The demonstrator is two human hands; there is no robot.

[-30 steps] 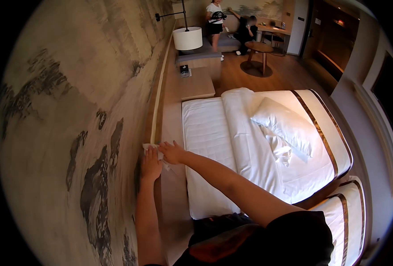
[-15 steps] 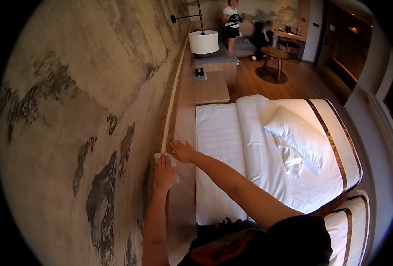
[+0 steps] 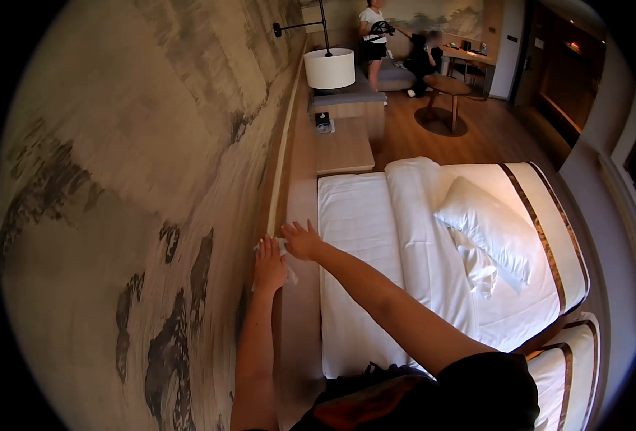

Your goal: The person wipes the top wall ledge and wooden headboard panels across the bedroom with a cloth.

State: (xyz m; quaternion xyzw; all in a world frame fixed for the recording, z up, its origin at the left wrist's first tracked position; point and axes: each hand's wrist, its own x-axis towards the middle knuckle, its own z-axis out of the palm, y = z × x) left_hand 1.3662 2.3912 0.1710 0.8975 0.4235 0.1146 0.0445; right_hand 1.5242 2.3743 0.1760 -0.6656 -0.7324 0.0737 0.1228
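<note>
My left hand (image 3: 270, 267) presses a crumpled white cloth (image 3: 289, 270) onto the top ledge of the wooden headboard (image 3: 298, 208), fingers stretched out over it. Part of the cloth shows at the right side of the palm. Just to the right, my right hand (image 3: 303, 241) rests on the headboard's edge, its fingers spread and nothing in them. A light strip (image 3: 276, 205) runs along the ledge ahead of both hands. The painted wall (image 3: 131, 179) rises close on the left.
A bed with white bedding (image 3: 361, 251) and a pillow (image 3: 486, 230) lies to the right. Ahead are a nightstand (image 3: 346, 149), a wall lamp (image 3: 330, 70) and a round table (image 3: 447, 85). One person (image 3: 374, 32) stands at the back; another (image 3: 420, 65) sits.
Both hands have moved a little forward along the headboard ledge, the cloth travelling under my left hand. The view has shifted slightly.
</note>
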